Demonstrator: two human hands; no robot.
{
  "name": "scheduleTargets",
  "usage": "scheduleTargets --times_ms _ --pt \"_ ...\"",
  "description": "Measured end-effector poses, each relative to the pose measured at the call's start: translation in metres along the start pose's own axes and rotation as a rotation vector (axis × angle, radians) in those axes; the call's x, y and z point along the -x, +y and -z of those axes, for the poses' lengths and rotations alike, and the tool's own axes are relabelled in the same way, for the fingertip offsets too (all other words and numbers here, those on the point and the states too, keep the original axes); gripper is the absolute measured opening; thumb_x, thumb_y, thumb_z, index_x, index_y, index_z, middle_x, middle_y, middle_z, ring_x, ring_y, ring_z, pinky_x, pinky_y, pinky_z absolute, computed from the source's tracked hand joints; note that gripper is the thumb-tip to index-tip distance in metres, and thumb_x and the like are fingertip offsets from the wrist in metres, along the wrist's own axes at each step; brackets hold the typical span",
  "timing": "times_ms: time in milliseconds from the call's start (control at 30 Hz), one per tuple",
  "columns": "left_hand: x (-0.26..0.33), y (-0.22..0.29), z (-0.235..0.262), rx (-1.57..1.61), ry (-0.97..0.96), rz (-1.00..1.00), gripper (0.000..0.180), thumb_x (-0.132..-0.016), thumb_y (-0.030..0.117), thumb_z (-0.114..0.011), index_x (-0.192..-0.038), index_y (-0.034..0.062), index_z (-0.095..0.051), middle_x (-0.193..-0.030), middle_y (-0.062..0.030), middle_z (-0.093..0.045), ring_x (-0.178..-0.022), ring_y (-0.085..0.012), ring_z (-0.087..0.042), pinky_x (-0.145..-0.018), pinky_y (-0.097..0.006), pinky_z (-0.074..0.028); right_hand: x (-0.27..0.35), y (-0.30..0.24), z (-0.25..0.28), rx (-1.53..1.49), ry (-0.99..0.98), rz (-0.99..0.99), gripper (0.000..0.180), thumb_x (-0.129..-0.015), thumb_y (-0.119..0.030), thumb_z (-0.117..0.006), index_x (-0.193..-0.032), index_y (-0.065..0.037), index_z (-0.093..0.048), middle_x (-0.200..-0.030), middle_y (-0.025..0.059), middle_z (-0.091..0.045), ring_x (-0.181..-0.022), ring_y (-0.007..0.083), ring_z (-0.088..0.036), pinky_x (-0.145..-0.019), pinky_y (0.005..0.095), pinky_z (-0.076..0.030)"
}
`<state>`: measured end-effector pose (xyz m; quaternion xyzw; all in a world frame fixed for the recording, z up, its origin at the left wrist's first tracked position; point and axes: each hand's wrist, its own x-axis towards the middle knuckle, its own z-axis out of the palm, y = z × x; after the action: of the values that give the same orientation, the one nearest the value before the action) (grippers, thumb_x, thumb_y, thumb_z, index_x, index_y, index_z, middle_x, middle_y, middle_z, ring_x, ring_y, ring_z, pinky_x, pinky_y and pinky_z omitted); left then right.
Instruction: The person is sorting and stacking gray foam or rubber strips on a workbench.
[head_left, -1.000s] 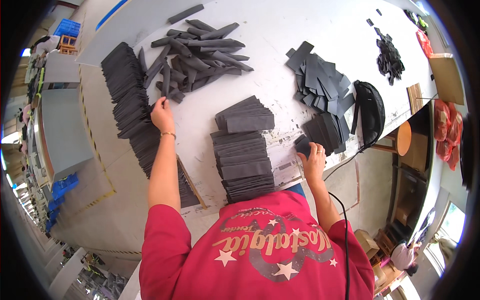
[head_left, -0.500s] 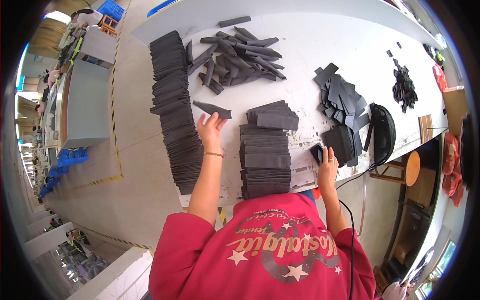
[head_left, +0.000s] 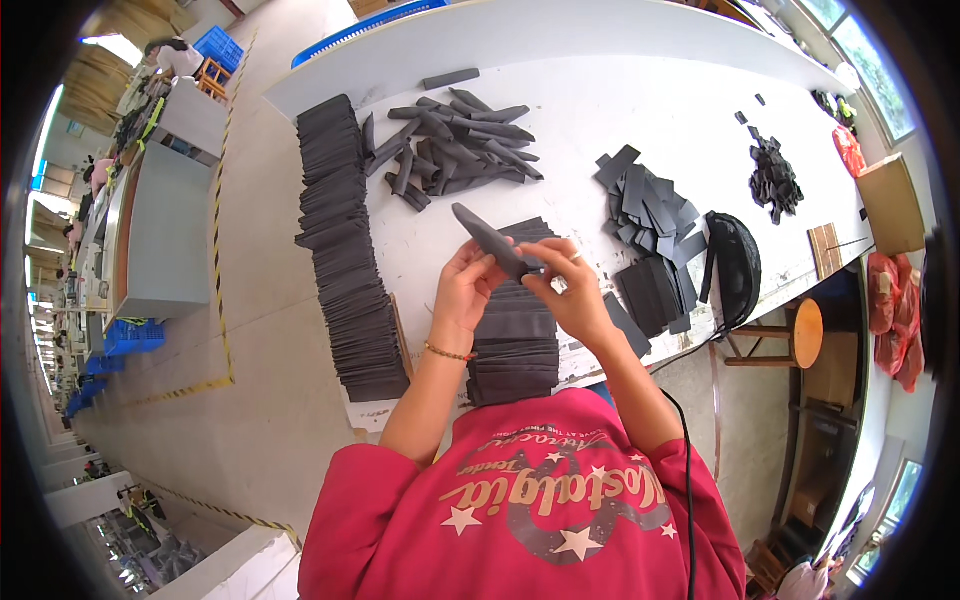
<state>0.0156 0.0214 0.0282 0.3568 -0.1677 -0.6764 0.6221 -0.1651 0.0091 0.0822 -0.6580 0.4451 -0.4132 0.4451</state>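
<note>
Both hands meet above the white table [head_left: 600,120] and hold one dark grey folded strip [head_left: 488,238] that points up and to the left. My left hand [head_left: 463,288] grips its lower part from the left. My right hand [head_left: 567,290] pinches its near end from the right. Right beneath the hands lies a stack of flat dark grey pieces [head_left: 515,340] running toward the table's near edge. A loose heap of the same folded strips [head_left: 455,148] lies farther back.
A long row of stacked dark pieces [head_left: 345,250] runs along the table's left edge. Flat dark rectangles [head_left: 650,210] are scattered to the right, beside a black rounded bag [head_left: 735,268]. Small dark scraps [head_left: 772,178] lie far right. A wooden stool [head_left: 805,335] stands beside the table.
My left hand has brought a strip from the far heap toward me. My right hand left the spot by the right pile and joined it on the strip.
</note>
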Motion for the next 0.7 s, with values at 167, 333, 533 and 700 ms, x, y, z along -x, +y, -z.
scheduleTargets --times_ms 167,333,533,700 --pt "0.007 0.006 -0.011 0.135 -0.050 0.051 0.028 -0.097 0.009 -0.051 -0.123 -0.0025 -0.053 -0.117 -0.0174 -0.063 -0.104 -0.0254 -0.065 -0.086 -0.037 -0.056 -0.001 0.019 -0.004 0.272 -0.088 0.273 0.025 -0.077 0.001 -0.072 -0.101 -0.006 -0.066 -0.095 0.0073 -0.061 -0.080 0.0237 -0.059 -0.070 0.0336 -0.048" --pt "0.001 -0.003 0.004 -0.184 0.125 0.172 0.025 -0.097 0.012 -0.055 -0.118 0.0002 -0.058 -0.108 -0.0141 -0.067 -0.099 -0.0253 -0.067 -0.079 -0.037 -0.058 -0.006 0.006 0.000 0.446 -0.230 0.513 0.032 -0.063 0.004 -0.071 -0.092 -0.008 -0.062 -0.090 0.0058 -0.059 -0.082 0.0286 -0.059 -0.073 0.0376 -0.046" --pt "0.009 -0.001 -0.012 0.049 0.045 0.058 0.023 -0.095 0.013 -0.057 -0.114 -0.0006 -0.060 -0.101 -0.0141 -0.068 -0.090 -0.0225 -0.069 -0.075 -0.032 -0.058 -0.004 0.008 0.003 0.469 -0.123 0.633 0.037 -0.058 0.004 -0.068 -0.092 -0.009 -0.060 -0.091 0.0054 -0.057 -0.084 0.0260 -0.059 -0.074 0.0378 -0.044" --pt "0.010 0.010 -0.018 0.025 0.031 0.131 0.025 -0.095 0.013 -0.058 -0.116 -0.0016 -0.058 -0.104 -0.0167 -0.067 -0.094 -0.0265 -0.068 -0.080 -0.035 -0.058 -0.007 0.003 0.003 0.486 -0.200 0.660 0.038 -0.059 0.004 -0.067 -0.093 -0.009 -0.060 -0.091 0.0055 -0.057 -0.087 0.0266 -0.059 -0.076 0.0373 -0.043"
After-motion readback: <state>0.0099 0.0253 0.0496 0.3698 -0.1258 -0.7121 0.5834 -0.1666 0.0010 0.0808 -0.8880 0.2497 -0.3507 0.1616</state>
